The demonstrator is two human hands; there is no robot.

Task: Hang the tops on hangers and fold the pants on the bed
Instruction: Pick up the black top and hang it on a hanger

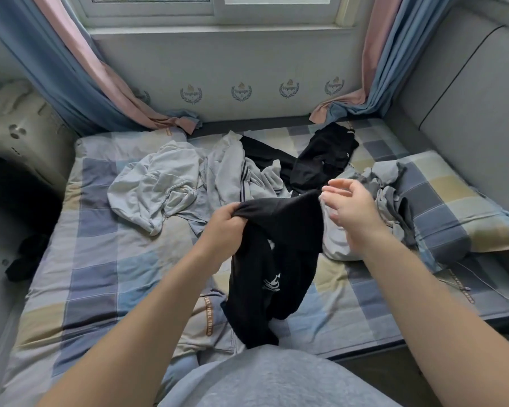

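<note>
Pants (279, 254) of black cloth dangle onto the checked bed (94, 259), their top bunched in the curled fingers of the left hand (224, 227). The right hand (350, 210) sits just beside their upper edge, fingers loosely spread, gripping nothing; pale tops (159, 183) lie behind.

The clothes pile (165, 183) lies on the bed (94, 274), behind the near garment (291, 224). The pillow (459, 201) lies right; the window (212, 4) stands behind.

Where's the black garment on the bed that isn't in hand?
Head view: the loose black garment lies on the bed's far side, right of centre, just below the right curtain hem, between the white clothes and the grey heap.
</note>
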